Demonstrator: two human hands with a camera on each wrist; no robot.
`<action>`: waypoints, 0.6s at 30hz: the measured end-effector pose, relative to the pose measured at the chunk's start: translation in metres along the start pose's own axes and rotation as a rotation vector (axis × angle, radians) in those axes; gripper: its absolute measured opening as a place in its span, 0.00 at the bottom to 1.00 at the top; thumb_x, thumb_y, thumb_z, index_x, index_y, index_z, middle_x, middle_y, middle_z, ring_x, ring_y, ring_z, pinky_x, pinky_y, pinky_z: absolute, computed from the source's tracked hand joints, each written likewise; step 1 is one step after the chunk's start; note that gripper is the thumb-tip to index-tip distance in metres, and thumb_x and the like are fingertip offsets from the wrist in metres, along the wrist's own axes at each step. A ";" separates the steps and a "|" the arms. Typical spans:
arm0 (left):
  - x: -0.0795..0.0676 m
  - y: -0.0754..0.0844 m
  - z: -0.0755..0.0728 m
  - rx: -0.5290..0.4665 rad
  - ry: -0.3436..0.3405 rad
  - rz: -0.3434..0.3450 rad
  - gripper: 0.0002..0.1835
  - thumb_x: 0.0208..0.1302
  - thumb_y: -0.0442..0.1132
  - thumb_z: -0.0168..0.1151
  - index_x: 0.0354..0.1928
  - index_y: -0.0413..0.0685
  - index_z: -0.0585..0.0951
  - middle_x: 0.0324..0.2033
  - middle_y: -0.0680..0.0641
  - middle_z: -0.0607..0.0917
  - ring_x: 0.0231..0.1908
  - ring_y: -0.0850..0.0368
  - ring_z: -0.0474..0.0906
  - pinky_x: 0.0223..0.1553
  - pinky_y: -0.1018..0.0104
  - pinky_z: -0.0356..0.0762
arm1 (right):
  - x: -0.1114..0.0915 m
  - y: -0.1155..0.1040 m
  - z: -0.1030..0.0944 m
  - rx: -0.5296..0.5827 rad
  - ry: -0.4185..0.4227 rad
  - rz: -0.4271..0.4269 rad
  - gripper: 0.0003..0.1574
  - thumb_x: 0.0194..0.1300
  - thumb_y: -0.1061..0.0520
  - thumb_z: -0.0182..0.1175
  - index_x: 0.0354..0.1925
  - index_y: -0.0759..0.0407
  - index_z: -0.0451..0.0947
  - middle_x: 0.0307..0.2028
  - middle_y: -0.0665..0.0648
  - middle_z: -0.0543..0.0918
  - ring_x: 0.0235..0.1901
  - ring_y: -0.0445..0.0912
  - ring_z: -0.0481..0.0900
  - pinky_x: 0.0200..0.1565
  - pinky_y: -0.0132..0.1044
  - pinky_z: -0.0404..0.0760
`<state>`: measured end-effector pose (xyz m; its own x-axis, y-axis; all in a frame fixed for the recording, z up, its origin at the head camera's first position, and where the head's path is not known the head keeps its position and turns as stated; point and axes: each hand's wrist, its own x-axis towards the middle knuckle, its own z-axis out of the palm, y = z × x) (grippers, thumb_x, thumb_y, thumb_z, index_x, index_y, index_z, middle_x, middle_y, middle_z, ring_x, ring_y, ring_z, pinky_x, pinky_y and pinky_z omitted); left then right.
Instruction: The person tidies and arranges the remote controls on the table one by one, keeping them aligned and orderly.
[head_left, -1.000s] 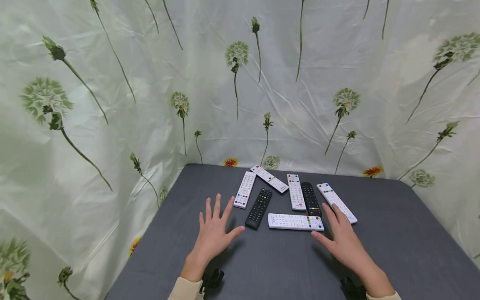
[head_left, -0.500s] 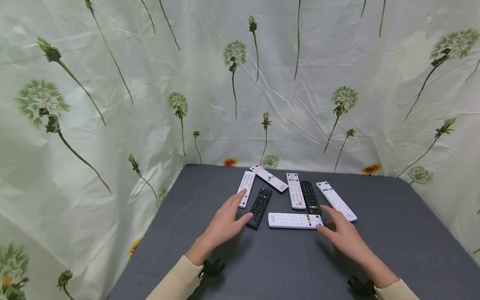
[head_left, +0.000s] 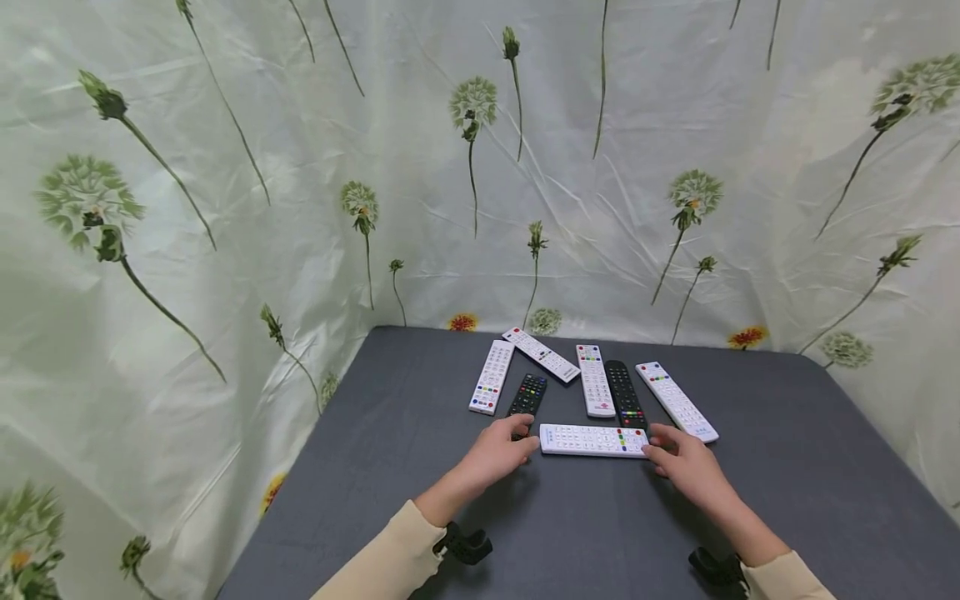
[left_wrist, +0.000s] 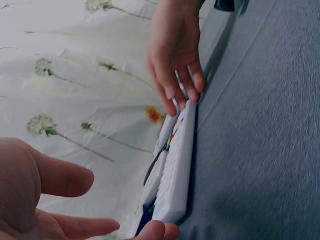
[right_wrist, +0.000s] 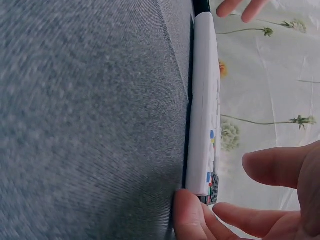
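A white remote control lies crosswise, nearest the person, on the grey tabletop. My left hand is by its left end, thumb and fingers apart and loosely bent. At the right end is my right hand, its fingers also loosely bent. In the right wrist view a fingertip meets or nearly meets the end of the white remote; contact is hard to tell. The left wrist view has left-hand fingers close to the other end. A black remote is partly hidden behind my left hand.
Behind lie more remotes: a white one at left, a slanted white one, an upright-lying white one, a black one and a white one at right. A dandelion-print curtain hangs behind the table.
My left hand has moved right and down from beside the left remotes to the crosswise remote's left end, its fingers less spread. My right hand has shifted slightly to that remote's right end.
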<state>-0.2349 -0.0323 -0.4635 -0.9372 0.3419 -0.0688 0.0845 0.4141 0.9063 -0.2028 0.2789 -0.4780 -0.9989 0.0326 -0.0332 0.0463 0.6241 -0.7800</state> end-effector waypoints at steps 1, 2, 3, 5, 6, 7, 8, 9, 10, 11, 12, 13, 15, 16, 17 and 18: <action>0.001 0.001 0.003 0.016 -0.001 -0.002 0.27 0.69 0.41 0.62 0.68 0.38 0.74 0.57 0.35 0.79 0.35 0.53 0.84 0.38 0.59 0.80 | 0.000 0.000 0.000 0.001 0.004 0.012 0.32 0.72 0.58 0.59 0.65 0.77 0.67 0.52 0.73 0.80 0.45 0.54 0.83 0.37 0.37 0.86; 0.001 0.001 0.006 0.021 -0.003 -0.009 0.28 0.69 0.40 0.62 0.68 0.38 0.73 0.59 0.34 0.78 0.34 0.54 0.84 0.38 0.59 0.80 | 0.000 0.001 0.001 0.001 0.007 0.018 0.31 0.72 0.58 0.59 0.65 0.77 0.68 0.51 0.72 0.80 0.45 0.54 0.82 0.37 0.38 0.86; 0.002 0.001 0.008 0.013 -0.005 -0.017 0.29 0.69 0.40 0.61 0.69 0.37 0.72 0.60 0.33 0.77 0.35 0.54 0.84 0.38 0.59 0.81 | 0.001 0.002 0.001 -0.002 0.010 0.023 0.31 0.72 0.58 0.59 0.65 0.77 0.68 0.50 0.71 0.80 0.45 0.54 0.82 0.36 0.37 0.86; 0.004 0.000 0.013 -0.024 -0.012 -0.031 0.30 0.69 0.38 0.61 0.70 0.35 0.70 0.62 0.32 0.75 0.37 0.53 0.84 0.40 0.58 0.82 | 0.002 0.002 0.002 -0.002 0.016 0.026 0.30 0.72 0.59 0.59 0.64 0.77 0.70 0.49 0.70 0.81 0.43 0.53 0.83 0.36 0.37 0.86; 0.004 0.000 0.015 -0.053 -0.019 -0.040 0.30 0.69 0.37 0.60 0.71 0.35 0.68 0.63 0.31 0.74 0.39 0.53 0.84 0.41 0.59 0.83 | 0.002 0.002 0.002 -0.005 0.018 0.024 0.29 0.71 0.59 0.60 0.63 0.77 0.70 0.49 0.70 0.81 0.42 0.52 0.83 0.35 0.37 0.86; 0.006 -0.001 0.018 -0.091 -0.027 -0.044 0.31 0.69 0.35 0.60 0.72 0.33 0.66 0.64 0.31 0.73 0.41 0.51 0.84 0.42 0.58 0.84 | 0.002 0.002 0.002 -0.006 0.019 0.018 0.29 0.71 0.59 0.60 0.63 0.77 0.71 0.49 0.71 0.81 0.41 0.52 0.83 0.35 0.37 0.85; 0.007 -0.002 0.020 -0.131 -0.035 -0.049 0.32 0.69 0.34 0.59 0.72 0.32 0.65 0.64 0.31 0.73 0.42 0.50 0.84 0.42 0.58 0.84 | 0.002 0.002 0.002 -0.007 0.018 0.012 0.29 0.72 0.59 0.60 0.63 0.78 0.71 0.49 0.72 0.81 0.40 0.52 0.84 0.34 0.37 0.85; 0.009 -0.003 0.022 -0.168 -0.041 -0.053 0.32 0.69 0.32 0.58 0.73 0.31 0.63 0.64 0.30 0.73 0.43 0.49 0.84 0.42 0.58 0.85 | 0.003 0.002 0.002 -0.012 0.020 0.008 0.29 0.72 0.59 0.60 0.62 0.78 0.71 0.49 0.72 0.82 0.39 0.51 0.84 0.34 0.37 0.85; 0.011 -0.004 0.025 -0.209 -0.045 -0.058 0.33 0.68 0.31 0.58 0.73 0.29 0.62 0.64 0.30 0.73 0.43 0.48 0.84 0.42 0.58 0.85 | 0.003 0.002 0.003 -0.014 0.022 0.004 0.28 0.71 0.59 0.60 0.62 0.78 0.71 0.49 0.72 0.82 0.38 0.51 0.84 0.34 0.37 0.85; 0.013 -0.004 0.027 -0.250 -0.048 -0.070 0.33 0.68 0.30 0.57 0.73 0.28 0.61 0.63 0.29 0.73 0.43 0.47 0.83 0.42 0.58 0.85 | 0.003 0.002 0.003 -0.020 0.026 0.003 0.28 0.71 0.60 0.60 0.62 0.78 0.72 0.49 0.72 0.82 0.36 0.51 0.85 0.33 0.36 0.84; 0.015 -0.004 0.029 -0.292 -0.044 -0.080 0.34 0.67 0.29 0.57 0.73 0.27 0.60 0.62 0.29 0.73 0.42 0.46 0.84 0.42 0.58 0.85 | 0.003 0.003 0.003 -0.025 0.028 0.002 0.28 0.71 0.60 0.60 0.62 0.78 0.72 0.49 0.72 0.82 0.35 0.50 0.85 0.33 0.36 0.84; 0.017 -0.005 0.030 -0.325 -0.035 -0.090 0.34 0.67 0.28 0.57 0.73 0.26 0.60 0.61 0.29 0.74 0.41 0.45 0.84 0.42 0.58 0.85 | 0.003 0.002 0.004 -0.031 0.031 0.004 0.28 0.71 0.59 0.60 0.62 0.78 0.72 0.48 0.71 0.82 0.35 0.50 0.84 0.32 0.36 0.83; 0.021 -0.005 0.032 -0.354 -0.006 -0.109 0.34 0.66 0.27 0.57 0.72 0.24 0.60 0.59 0.28 0.75 0.39 0.46 0.85 0.41 0.59 0.86 | 0.004 0.002 0.005 -0.041 0.039 0.014 0.28 0.71 0.59 0.59 0.61 0.77 0.72 0.46 0.69 0.83 0.33 0.48 0.83 0.31 0.35 0.81; 0.023 -0.005 0.033 -0.362 0.009 -0.114 0.34 0.66 0.26 0.56 0.72 0.23 0.60 0.58 0.27 0.76 0.38 0.46 0.85 0.41 0.59 0.86 | 0.003 0.002 0.006 -0.042 0.042 0.021 0.28 0.71 0.58 0.59 0.61 0.77 0.73 0.45 0.67 0.83 0.32 0.47 0.82 0.31 0.35 0.80; 0.024 -0.005 0.033 -0.356 0.024 -0.118 0.33 0.65 0.26 0.56 0.71 0.23 0.60 0.57 0.27 0.77 0.37 0.46 0.86 0.41 0.60 0.86 | 0.003 0.002 0.007 -0.040 0.046 0.028 0.27 0.71 0.58 0.59 0.61 0.76 0.73 0.45 0.66 0.83 0.32 0.47 0.81 0.30 0.35 0.79; 0.025 -0.005 0.034 -0.348 0.036 -0.114 0.33 0.64 0.25 0.56 0.71 0.22 0.60 0.55 0.27 0.78 0.36 0.46 0.86 0.40 0.59 0.86 | 0.003 0.002 0.008 -0.034 0.048 0.030 0.27 0.70 0.58 0.59 0.61 0.76 0.73 0.44 0.65 0.83 0.32 0.46 0.80 0.30 0.35 0.79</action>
<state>-0.2469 0.0028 -0.4836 -0.9457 0.2778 -0.1689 -0.1359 0.1339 0.9816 -0.2057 0.2742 -0.4847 -0.9957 0.0888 -0.0256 0.0773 0.6485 -0.7573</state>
